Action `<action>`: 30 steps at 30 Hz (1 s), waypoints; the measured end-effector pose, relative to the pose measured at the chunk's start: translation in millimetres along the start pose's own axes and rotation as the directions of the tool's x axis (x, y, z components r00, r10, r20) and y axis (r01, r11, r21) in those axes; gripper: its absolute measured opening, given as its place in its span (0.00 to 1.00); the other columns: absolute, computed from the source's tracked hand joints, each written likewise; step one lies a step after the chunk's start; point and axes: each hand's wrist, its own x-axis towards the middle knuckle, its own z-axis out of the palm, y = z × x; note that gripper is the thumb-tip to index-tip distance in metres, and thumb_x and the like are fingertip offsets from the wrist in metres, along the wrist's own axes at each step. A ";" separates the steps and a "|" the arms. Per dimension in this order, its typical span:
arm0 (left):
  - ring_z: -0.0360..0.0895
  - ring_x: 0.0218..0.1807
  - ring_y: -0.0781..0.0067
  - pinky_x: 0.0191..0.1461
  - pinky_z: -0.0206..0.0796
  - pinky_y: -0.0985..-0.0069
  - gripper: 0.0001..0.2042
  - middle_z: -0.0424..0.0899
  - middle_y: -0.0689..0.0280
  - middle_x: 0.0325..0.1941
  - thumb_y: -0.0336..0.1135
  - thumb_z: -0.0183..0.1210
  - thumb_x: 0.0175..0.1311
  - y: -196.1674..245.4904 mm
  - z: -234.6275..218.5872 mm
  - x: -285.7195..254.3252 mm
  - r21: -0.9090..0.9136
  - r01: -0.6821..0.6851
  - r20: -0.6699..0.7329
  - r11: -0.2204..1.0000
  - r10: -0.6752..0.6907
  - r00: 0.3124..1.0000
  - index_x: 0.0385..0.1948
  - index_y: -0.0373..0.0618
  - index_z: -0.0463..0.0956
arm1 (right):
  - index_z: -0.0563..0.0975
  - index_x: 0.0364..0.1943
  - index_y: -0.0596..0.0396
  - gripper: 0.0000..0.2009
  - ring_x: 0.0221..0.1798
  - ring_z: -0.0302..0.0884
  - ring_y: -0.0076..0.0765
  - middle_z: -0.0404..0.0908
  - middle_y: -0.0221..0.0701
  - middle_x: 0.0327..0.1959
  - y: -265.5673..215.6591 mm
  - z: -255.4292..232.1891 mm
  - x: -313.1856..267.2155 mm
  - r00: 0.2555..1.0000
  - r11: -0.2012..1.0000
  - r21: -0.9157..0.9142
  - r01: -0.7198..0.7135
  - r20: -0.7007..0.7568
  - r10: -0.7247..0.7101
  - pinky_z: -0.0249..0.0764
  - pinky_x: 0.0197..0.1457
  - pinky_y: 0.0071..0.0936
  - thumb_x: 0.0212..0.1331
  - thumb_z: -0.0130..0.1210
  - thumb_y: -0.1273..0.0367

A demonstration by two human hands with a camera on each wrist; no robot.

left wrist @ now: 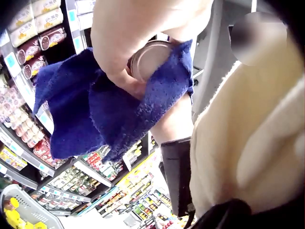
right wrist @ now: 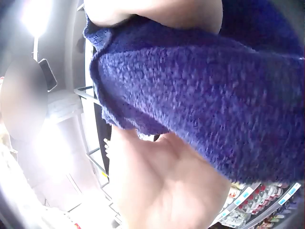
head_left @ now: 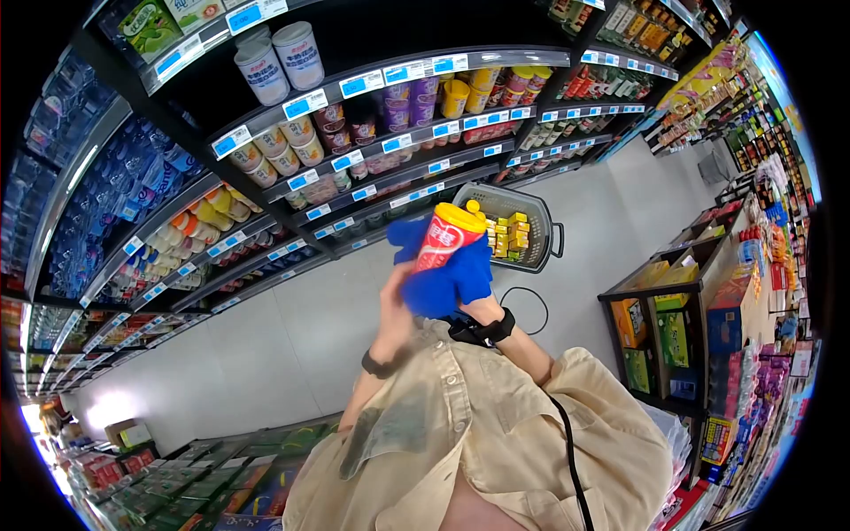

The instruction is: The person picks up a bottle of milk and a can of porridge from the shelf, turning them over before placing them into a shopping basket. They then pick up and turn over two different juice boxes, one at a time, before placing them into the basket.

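Note:
In the head view a red canister (head_left: 440, 243) with a yellow lid (head_left: 461, 218) tilts in front of the chest. My left hand (head_left: 396, 296) grips it low; in the left wrist view those fingers curl round it beside its round metal base (left wrist: 148, 61). A blue cloth (head_left: 434, 292) wraps part of the canister and hangs down at both sides. My right hand (head_left: 483, 310) holds the cloth against the canister from the other side, its fingers hidden under the fabric. The right wrist view shows the right palm (right wrist: 167, 183) below the cloth (right wrist: 190, 95).
A grey shopping basket (head_left: 522, 202) with small yellow boxes (head_left: 511, 234) and yellow-capped items stands on the floor (head_left: 611, 208) ahead. Store shelves (head_left: 398, 142) with cans and bottles run along the left and front. A dark display rack (head_left: 660, 319) stands at the right.

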 end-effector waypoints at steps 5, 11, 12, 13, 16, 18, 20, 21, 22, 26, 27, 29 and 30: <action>0.78 0.54 0.73 0.56 0.72 0.76 0.27 0.78 0.61 0.56 0.48 0.52 0.75 -3.2 -1.1 -4.4 -0.329 0.148 -0.003 0.933 -0.158 0.987 0.67 0.37 0.63 | 0.76 0.43 0.60 0.14 0.39 0.81 0.32 0.82 0.34 0.39 -6.6 8.4 16.0 0.904 0.852 0.345 -0.395 -0.020 0.427 0.79 0.42 0.29 0.54 0.66 0.71; 0.69 0.69 0.66 0.70 0.65 0.67 0.38 0.65 0.57 0.73 0.48 0.57 0.72 2.4 8.9 -2.6 -0.215 0.079 -0.075 0.973 -0.097 0.992 0.75 0.39 0.49 | 0.63 0.65 0.68 0.59 0.48 0.84 0.38 0.82 0.43 0.50 -44.9 -0.7 45.9 0.952 0.950 -0.073 -0.304 0.004 0.305 0.80 0.53 0.34 0.25 0.83 0.52; 0.68 0.70 0.66 0.71 0.63 0.67 0.40 0.64 0.58 0.74 0.49 0.58 0.71 4.5 6.6 -3.6 -0.244 0.051 -0.044 0.969 -0.064 0.997 0.76 0.38 0.47 | 0.60 0.67 0.67 0.59 0.49 0.84 0.40 0.81 0.44 0.53 -45.7 -0.9 43.3 0.968 0.956 -0.167 -0.241 0.033 0.250 0.80 0.53 0.34 0.27 0.82 0.53; 0.68 0.69 0.66 0.70 0.64 0.68 0.38 0.65 0.57 0.73 0.48 0.58 0.72 7.8 7.5 -4.0 -0.256 0.051 -0.045 0.965 -0.064 0.997 0.75 0.38 0.49 | 0.58 0.68 0.67 0.59 0.51 0.84 0.42 0.79 0.45 0.55 -46.5 -1.2 40.7 0.979 0.951 -0.256 -0.172 0.062 0.193 0.79 0.54 0.34 0.30 0.82 0.54; 0.70 0.67 0.68 0.67 0.65 0.71 0.35 0.67 0.55 0.72 0.39 0.59 0.71 15.5 11.6 -4.8 -0.339 0.038 -0.085 0.940 -0.071 0.994 0.75 0.39 0.53 | 0.65 0.65 0.62 0.47 0.51 0.84 0.37 0.81 0.41 0.54 -29.9 2.0 31.4 0.975 0.979 -0.137 -0.149 0.145 0.168 0.80 0.52 0.33 0.38 0.78 0.60; 0.72 0.64 0.69 0.66 0.66 0.72 0.36 0.71 0.57 0.67 0.33 0.61 0.67 16.7 12.4 -3.4 -0.196 -0.030 -0.124 0.980 0.006 0.992 0.75 0.39 0.53 | 0.70 0.61 0.60 0.39 0.49 0.85 0.33 0.84 0.38 0.50 -36.2 -2.1 36.0 0.950 0.977 0.023 -0.212 0.239 0.200 0.81 0.50 0.33 0.41 0.76 0.63; 0.75 0.58 0.70 0.63 0.67 0.73 0.38 0.74 0.63 0.56 0.25 0.63 0.60 17.0 13.2 -3.1 -0.087 -0.066 -0.191 0.994 0.048 0.980 0.73 0.39 0.55 | 0.74 0.56 0.60 0.33 0.42 0.86 0.32 0.86 0.36 0.42 -36.4 0.7 35.7 0.958 0.975 0.081 -0.205 0.222 0.182 0.81 0.45 0.31 0.42 0.75 0.65; 0.75 0.57 0.71 0.62 0.67 0.73 0.37 0.74 0.64 0.54 0.25 0.64 0.60 17.0 12.5 -3.9 -0.084 -0.062 -0.196 0.995 0.044 0.980 0.72 0.39 0.56 | 0.76 0.54 0.60 0.31 0.39 0.86 0.31 0.87 0.35 0.38 -36.4 2.1 35.5 0.961 0.974 0.110 -0.200 0.214 0.173 0.81 0.43 0.30 0.42 0.75 0.65; 0.75 0.56 0.71 0.62 0.67 0.74 0.36 0.73 0.64 0.53 0.26 0.65 0.60 17.1 11.6 -4.8 -0.082 -0.058 -0.202 0.995 0.041 0.979 0.72 0.39 0.57 | 0.76 0.54 0.61 0.32 0.37 0.86 0.32 0.87 0.36 0.37 -34.6 4.1 34.1 0.969 0.986 0.035 -0.165 0.194 0.155 0.81 0.42 0.30 0.42 0.75 0.65; 0.73 0.63 0.69 0.65 0.68 0.71 0.38 0.73 0.57 0.63 0.41 0.67 0.64 16.6 6.3 -9.1 -0.038 -0.060 -0.176 0.997 0.053 0.983 0.71 0.38 0.55 | 0.73 0.55 0.64 0.36 0.34 0.85 0.36 0.86 0.39 0.35 -42.7 6.9 37.0 0.947 0.949 -0.220 -0.224 0.181 0.265 0.81 0.39 0.31 0.39 0.77 0.64; 0.73 0.63 0.69 0.64 0.69 0.71 0.38 0.72 0.57 0.63 0.43 0.67 0.64 15.5 4.8 -10.1 -0.045 -0.049 -0.183 0.998 0.040 0.982 0.70 0.38 0.55 | 0.73 0.55 0.64 0.38 0.34 0.85 0.37 0.86 0.40 0.35 -35.5 7.7 33.7 0.953 0.974 -0.089 -0.207 0.207 0.221 0.81 0.39 0.31 0.37 0.78 0.63; 0.73 0.63 0.69 0.63 0.70 0.70 0.39 0.72 0.57 0.63 0.48 0.66 0.65 13.4 2.2 -11.6 -0.062 -0.026 -0.193 0.998 0.014 0.981 0.70 0.38 0.56 | 0.73 0.55 0.65 0.40 0.34 0.86 0.41 0.86 0.40 0.35 -13.3 8.3 23.7 0.963 0.970 0.174 -0.172 0.238 0.128 0.80 0.38 0.32 0.34 0.79 0.61; 0.73 0.62 0.70 0.63 0.68 0.70 0.37 0.72 0.57 0.62 0.45 0.66 0.66 13.7 2.7 -11.6 -0.079 -0.029 -0.196 0.996 0.013 0.980 0.69 0.38 0.57 | 0.73 0.54 0.65 0.40 0.35 0.86 0.40 0.86 0.41 0.36 -11.2 8.7 22.6 0.961 0.965 0.183 -0.187 0.237 0.141 0.80 0.39 0.32 0.34 0.79 0.61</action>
